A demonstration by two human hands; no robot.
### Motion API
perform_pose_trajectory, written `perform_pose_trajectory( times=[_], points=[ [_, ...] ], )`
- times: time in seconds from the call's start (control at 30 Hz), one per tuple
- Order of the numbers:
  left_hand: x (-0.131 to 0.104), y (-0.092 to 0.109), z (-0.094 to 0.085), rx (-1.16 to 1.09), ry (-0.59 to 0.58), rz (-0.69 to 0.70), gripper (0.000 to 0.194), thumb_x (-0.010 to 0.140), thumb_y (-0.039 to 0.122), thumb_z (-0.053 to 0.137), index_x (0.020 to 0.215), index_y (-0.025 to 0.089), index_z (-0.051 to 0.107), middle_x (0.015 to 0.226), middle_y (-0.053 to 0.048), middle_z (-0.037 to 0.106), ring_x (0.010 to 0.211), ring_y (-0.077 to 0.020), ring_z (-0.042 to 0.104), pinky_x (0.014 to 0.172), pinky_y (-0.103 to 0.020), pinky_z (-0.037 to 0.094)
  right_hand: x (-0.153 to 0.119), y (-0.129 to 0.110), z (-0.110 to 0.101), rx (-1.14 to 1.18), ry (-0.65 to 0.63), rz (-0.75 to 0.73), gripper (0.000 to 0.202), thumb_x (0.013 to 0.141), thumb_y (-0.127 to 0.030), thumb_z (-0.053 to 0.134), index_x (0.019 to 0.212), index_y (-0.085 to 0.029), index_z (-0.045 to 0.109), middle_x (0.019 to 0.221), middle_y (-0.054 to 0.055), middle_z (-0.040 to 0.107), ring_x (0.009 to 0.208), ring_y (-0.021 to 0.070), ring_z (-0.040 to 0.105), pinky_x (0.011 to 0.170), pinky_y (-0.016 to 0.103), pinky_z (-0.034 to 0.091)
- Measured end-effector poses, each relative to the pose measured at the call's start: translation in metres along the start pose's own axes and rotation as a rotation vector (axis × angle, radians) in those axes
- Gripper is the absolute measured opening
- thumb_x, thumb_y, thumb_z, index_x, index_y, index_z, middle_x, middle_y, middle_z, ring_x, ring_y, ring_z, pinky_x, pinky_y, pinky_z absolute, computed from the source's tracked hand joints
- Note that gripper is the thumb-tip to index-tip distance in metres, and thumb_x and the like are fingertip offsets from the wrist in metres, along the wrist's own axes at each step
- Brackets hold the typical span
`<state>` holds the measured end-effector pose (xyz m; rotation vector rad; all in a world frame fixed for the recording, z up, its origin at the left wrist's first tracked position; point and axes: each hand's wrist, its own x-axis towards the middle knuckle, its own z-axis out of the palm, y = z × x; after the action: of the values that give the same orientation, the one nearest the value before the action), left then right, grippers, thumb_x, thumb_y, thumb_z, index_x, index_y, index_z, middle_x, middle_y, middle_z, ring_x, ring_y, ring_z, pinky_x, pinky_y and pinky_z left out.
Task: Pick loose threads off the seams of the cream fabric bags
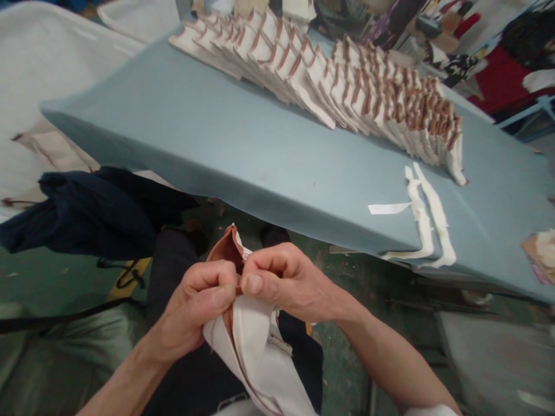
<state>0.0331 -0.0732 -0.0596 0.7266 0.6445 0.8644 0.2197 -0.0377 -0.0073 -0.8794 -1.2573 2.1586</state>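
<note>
Above my lap I hold a white fabric piece (pixel 264 352) with a brown lining and brown edging; it looks like a sewn bag or pouch, though I cannot tell its exact kind. My left hand (pixel 199 303) pinches its edge between thumb and fingers. Close beside it, nearly touching, my right hand (pixel 286 280) pinches the same edge. Beyond my hands the brown lining (pixel 225 248) rises to a pointed corner. The fabric's lower end hangs down toward me over my dark trousers. Whatever lies right between the fingertips is hidden.
A long table with a light blue cover (pixel 243 156) stands ahead. Along its back lies a long row of overlapping white and brown fabric pieces (pixel 312 75). White strips (pixel 427 214) hang over its front edge. Dark blue cloth (pixel 99 208) and white sacks (pixel 56 69) are at left.
</note>
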Motion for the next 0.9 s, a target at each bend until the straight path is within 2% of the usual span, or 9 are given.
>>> perform_pose_trajectory(
  times=[0.1, 0.27, 0.37, 0.47, 0.57, 0.67, 0.77, 0.9],
  points=[
    [0.0, 0.002, 0.005, -0.026, 0.021, 0.007, 0.059, 0.088, 0.053, 0.082, 0.06, 0.019, 0.042, 0.052, 0.008, 0.035, 0.044, -0.0052, 0.028, 0.041, -0.016, 0.024, 0.0, 0.003, 0.0, -0.024, 0.012, -0.075, 0.055, 0.086, -0.051, 0.085, 0.061, -0.02, 0.047, 0.057, -0.009, 0.037, 0.05, 0.0053, 0.026, 0.045, 0.024, 0.019],
    [0.001, -0.001, 0.015, -0.119, 0.035, 0.035, 0.061, 0.086, 0.054, 0.084, 0.059, 0.019, 0.041, 0.051, 0.008, 0.035, 0.043, -0.0048, 0.028, 0.04, -0.016, 0.024, 0.001, 0.019, 0.007, -0.261, 0.178, -0.334, 0.053, 0.094, -0.041, 0.078, 0.06, -0.02, 0.044, 0.056, -0.008, 0.035, 0.05, 0.0058, 0.026, 0.046, 0.025, 0.019],
    [0.003, -0.006, 0.018, -0.162, 0.042, 0.047, 0.061, 0.086, 0.053, 0.083, 0.06, 0.019, 0.04, 0.05, 0.008, 0.034, 0.042, -0.0048, 0.026, 0.04, -0.016, 0.023, 0.002, 0.033, 0.012, -0.225, 0.249, -0.384, 0.052, 0.098, -0.044, 0.071, 0.062, -0.021, 0.043, 0.056, -0.008, 0.033, 0.05, 0.0065, 0.027, 0.047, 0.024, 0.022],
    [0.003, -0.007, 0.013, -0.131, 0.025, 0.064, 0.059, 0.088, 0.055, 0.081, 0.061, 0.019, 0.043, 0.052, 0.007, 0.039, 0.044, -0.0061, 0.03, 0.041, -0.018, 0.025, 0.003, 0.043, 0.012, -0.087, 0.223, -0.352, 0.052, 0.1, -0.053, 0.068, 0.066, -0.021, 0.045, 0.058, -0.009, 0.034, 0.051, 0.0067, 0.027, 0.047, 0.023, 0.024],
    [0.002, 0.003, 0.005, 0.106, -0.043, 0.148, 0.052, 0.097, 0.053, 0.073, 0.064, 0.019, 0.051, 0.057, 0.005, 0.046, 0.048, -0.0078, 0.037, 0.044, -0.019, 0.03, 0.003, 0.044, 0.005, -0.015, 0.132, -0.255, 0.055, 0.097, -0.063, 0.069, 0.069, -0.021, 0.049, 0.06, -0.008, 0.037, 0.053, 0.0068, 0.027, 0.048, 0.024, 0.023],
    [-0.001, 0.02, -0.002, 0.578, -0.11, 0.329, 0.037, 0.103, 0.033, 0.067, 0.07, 0.018, 0.061, 0.062, 0.005, 0.052, 0.054, -0.0081, 0.044, 0.05, -0.019, 0.033, -0.001, 0.037, -0.007, -0.087, 0.031, -0.191, 0.056, 0.096, -0.066, 0.07, 0.069, -0.02, 0.051, 0.06, -0.008, 0.036, 0.055, 0.0073, 0.026, 0.05, 0.024, 0.023],
    [-0.005, 0.033, -0.004, 0.945, -0.1, 0.457, 0.023, 0.1, 0.016, 0.065, 0.078, 0.02, 0.066, 0.065, 0.006, 0.059, 0.058, -0.0077, 0.052, 0.055, -0.019, 0.036, -0.007, 0.023, -0.015, -0.267, -0.006, -0.198, 0.056, 0.1, -0.067, 0.063, 0.073, -0.019, 0.055, 0.063, -0.007, 0.038, 0.057, 0.0085, 0.03, 0.052, 0.025, 0.023],
    [-0.005, 0.039, -0.003, 1.11, -0.11, 0.501, 0.021, 0.101, 0.018, 0.066, 0.08, 0.021, 0.065, 0.065, 0.007, 0.062, 0.056, -0.0084, 0.055, 0.054, -0.02, 0.036, -0.012, 0.0, -0.018, -0.596, -0.018, -0.236, 0.057, 0.109, -0.063, 0.049, 0.074, -0.018, 0.057, 0.065, -0.005, 0.043, 0.06, 0.0093, 0.035, 0.057, 0.025, 0.028]
  ],
)
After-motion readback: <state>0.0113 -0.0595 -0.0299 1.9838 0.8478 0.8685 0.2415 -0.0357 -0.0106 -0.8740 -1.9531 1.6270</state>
